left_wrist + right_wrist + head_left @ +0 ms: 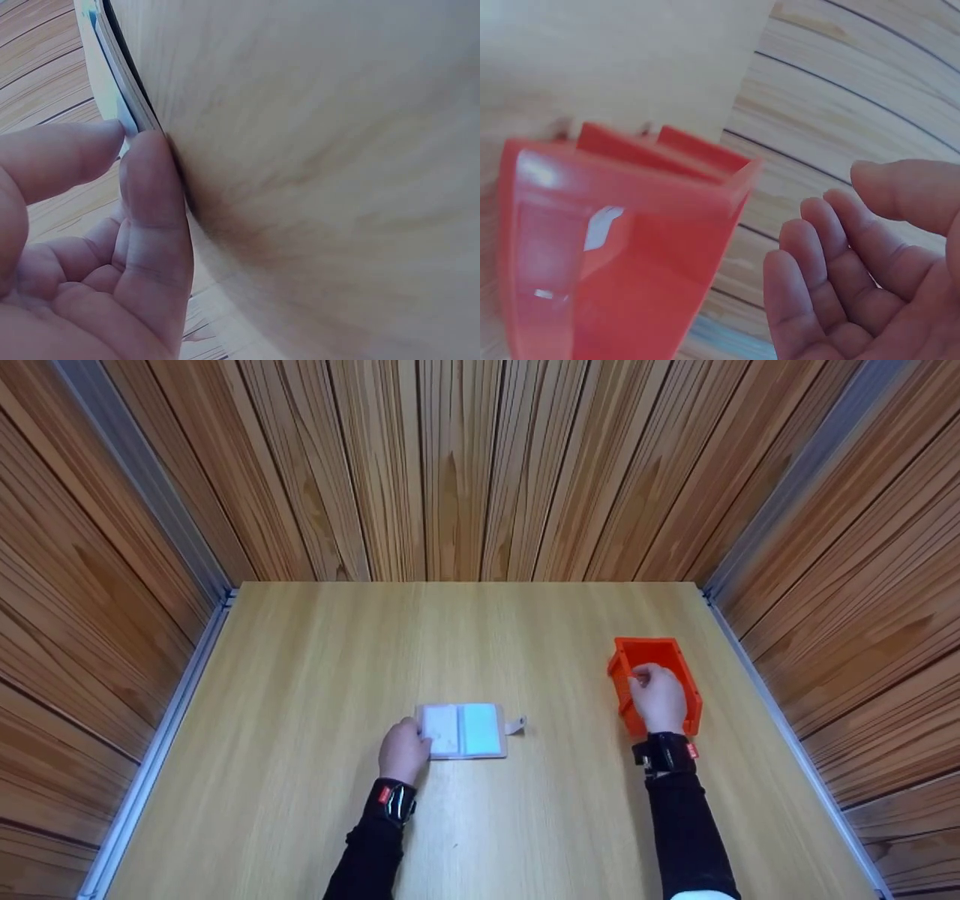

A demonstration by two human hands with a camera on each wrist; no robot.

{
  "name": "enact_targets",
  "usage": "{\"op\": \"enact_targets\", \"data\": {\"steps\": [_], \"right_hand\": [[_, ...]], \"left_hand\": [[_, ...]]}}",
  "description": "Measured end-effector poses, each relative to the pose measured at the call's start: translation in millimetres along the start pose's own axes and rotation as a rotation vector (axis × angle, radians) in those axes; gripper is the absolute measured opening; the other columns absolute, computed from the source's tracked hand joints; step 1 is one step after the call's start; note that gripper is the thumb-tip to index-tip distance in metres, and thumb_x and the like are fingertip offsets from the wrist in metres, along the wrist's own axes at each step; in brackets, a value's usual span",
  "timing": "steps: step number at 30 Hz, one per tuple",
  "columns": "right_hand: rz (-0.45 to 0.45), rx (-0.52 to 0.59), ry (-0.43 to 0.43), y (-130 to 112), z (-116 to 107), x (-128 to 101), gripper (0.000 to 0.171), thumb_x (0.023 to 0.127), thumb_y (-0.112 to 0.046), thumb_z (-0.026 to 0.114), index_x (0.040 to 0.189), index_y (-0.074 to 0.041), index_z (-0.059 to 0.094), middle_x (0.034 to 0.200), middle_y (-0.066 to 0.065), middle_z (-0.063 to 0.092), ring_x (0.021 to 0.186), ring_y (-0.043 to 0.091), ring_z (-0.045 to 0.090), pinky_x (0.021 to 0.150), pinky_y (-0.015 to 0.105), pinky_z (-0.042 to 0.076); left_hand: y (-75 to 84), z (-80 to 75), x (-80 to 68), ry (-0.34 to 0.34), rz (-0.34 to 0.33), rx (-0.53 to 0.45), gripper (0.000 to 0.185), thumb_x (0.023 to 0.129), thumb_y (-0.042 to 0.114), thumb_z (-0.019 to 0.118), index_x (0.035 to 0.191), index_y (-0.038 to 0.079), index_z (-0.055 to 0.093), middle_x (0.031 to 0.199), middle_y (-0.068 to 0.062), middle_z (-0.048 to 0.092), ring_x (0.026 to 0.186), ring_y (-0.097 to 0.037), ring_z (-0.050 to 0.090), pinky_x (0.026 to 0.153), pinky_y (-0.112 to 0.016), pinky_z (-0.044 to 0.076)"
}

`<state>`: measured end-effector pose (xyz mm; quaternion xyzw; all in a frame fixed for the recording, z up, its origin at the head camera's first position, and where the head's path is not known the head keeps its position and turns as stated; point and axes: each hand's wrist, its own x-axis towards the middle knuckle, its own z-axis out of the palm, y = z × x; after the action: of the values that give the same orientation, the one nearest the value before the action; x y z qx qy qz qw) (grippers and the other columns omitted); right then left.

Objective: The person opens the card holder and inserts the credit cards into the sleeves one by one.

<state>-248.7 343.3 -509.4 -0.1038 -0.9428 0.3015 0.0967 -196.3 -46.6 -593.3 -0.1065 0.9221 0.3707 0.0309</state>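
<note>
Slatted wooden walls point(450, 472) enclose a pale tabletop point(315, 660). Near its middle is an open booklet point(480, 731), its strap point(516, 725) pointing right; the left hand point(403, 750) pinches its left edge. The right hand point(660, 701), fingers loosely bent and holding nothing, is over an orange bin point(646, 648).

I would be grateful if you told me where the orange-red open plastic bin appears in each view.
Head: right of centre, the orange-red open plastic bin, with the right hand over it.
Left wrist: not in it.
Right wrist: lower left, cut off by the bottom edge.
Shared landmark: brown striped wood-plank walling, upper left in left wrist, upper right in right wrist.
</note>
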Motion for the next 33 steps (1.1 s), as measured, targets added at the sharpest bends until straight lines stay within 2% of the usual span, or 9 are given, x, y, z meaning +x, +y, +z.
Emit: {"op": "enact_targets", "data": {"steps": [4,9,14,21,26,28,33], "right_hand": [[0.040,0.012,0.005,9.7,-0.8,2.7,0.031,0.099,-0.014,0.057,0.124,0.003,0.060,0.109,0.021,0.059,0.097,0.036,0.056,0.085,0.048,0.047],[0.093,-0.018,-0.015,23.0,1.0,9.2,0.034,0.099,-0.013,0.055,0.127,0.006,0.057,0.113,0.024,0.059,0.102,0.039,0.054,0.093,0.051,0.044],[0.138,-0.055,-0.064,35.9,3.1,14.3,0.036,0.099,-0.013,0.054,0.129,0.008,0.055,0.118,0.027,0.058,0.106,0.041,0.053,0.098,0.053,0.041],[0.117,-0.140,-0.110,51.2,11.9,21.0,0.036,0.096,-0.014,0.058,0.122,0.012,0.056,0.110,0.029,0.059,0.098,0.041,0.054,0.093,0.053,0.043],[0.187,-0.139,-0.190,57.5,19.3,23.8,0.038,0.096,-0.009,0.054,0.128,0.012,0.053,0.116,0.030,0.057,0.102,0.042,0.052,0.099,0.055,0.039],[0.206,-0.129,-0.212,59.0,21.7,24.6,0.040,0.096,-0.007,0.053,0.131,0.012,0.050,0.120,0.031,0.055,0.107,0.043,0.051,0.103,0.056,0.037],[0.155,-0.176,-0.204,63.6,25.3,27.4,0.042,0.092,-0.006,0.053,0.130,0.014,0.051,0.121,0.034,0.055,0.111,0.046,0.052,0.102,0.056,0.037]], "left_hand": [[-1.5,0.9,-0.7,0.025,0.024,0.017,0.015,0.087,0.008,0.073,0.091,-0.001,0.061,0.081,-0.008,0.060,0.077,-0.025,0.060,0.071,-0.042,0.049],[-0.9,0.7,-0.5,0.017,0.013,0.026,0.016,0.088,0.009,0.073,0.092,-0.001,0.062,0.082,-0.008,0.059,0.078,-0.026,0.059,0.071,-0.041,0.049],[-0.5,0.5,-0.7,0.016,0.009,0.026,0.015,0.087,0.009,0.073,0.091,-0.001,0.062,0.081,-0.007,0.059,0.077,-0.025,0.059,0.071,-0.042,0.049],[0.0,0.4,-0.2,0.006,-0.004,0.003,0.015,0.089,0.009,0.072,0.094,-0.002,0.062,0.084,-0.009,0.060,0.081,-0.026,0.060,0.073,-0.042,0.049],[-0.2,0.9,-0.1,-0.006,-0.014,0.000,0.015,0.089,0.009,0.071,0.095,-0.001,0.062,0.084,-0.008,0.060,0.080,-0.025,0.059,0.072,-0.041,0.049],[-0.7,0.9,-0.4,0.000,-0.004,-0.002,0.015,0.089,0.009,0.071,0.094,-0.001,0.062,0.083,-0.008,0.059,0.079,-0.025,0.059,0.072,-0.041,0.049],[-2.9,1.1,-1.3,0.068,0.069,0.025,0.016,0.085,0.008,0.074,0.085,-0.001,0.061,0.077,-0.008,0.059,0.074,-0.028,0.059,0.069,-0.044,0.048]]}}
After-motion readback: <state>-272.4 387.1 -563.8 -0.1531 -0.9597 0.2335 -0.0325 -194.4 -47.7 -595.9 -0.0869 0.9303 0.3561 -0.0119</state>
